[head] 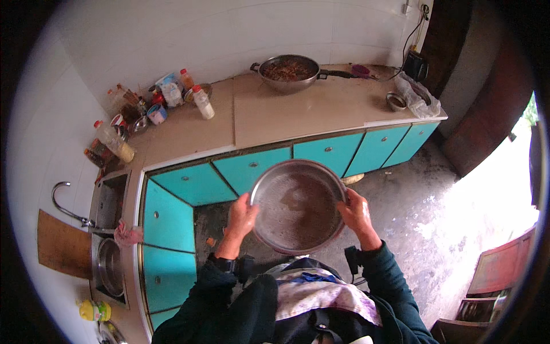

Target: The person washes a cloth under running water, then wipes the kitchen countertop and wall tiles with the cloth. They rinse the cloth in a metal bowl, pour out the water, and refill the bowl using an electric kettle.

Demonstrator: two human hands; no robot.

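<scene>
A large round metal basin is held in front of my body, above the floor. My left hand grips its rim on the left side, thumb over the edge. On the right side my right hand grips the opposite rim, thumb also on the inner edge. Inside, the basin looks wet, with what seems to be some murky liquid; how deep it is I cannot tell.
An L-shaped counter with turquoise doors stands ahead and left. On it are a wok of food, a small bowl, a plastic bag and several bottles. A double sink with a faucet is at left.
</scene>
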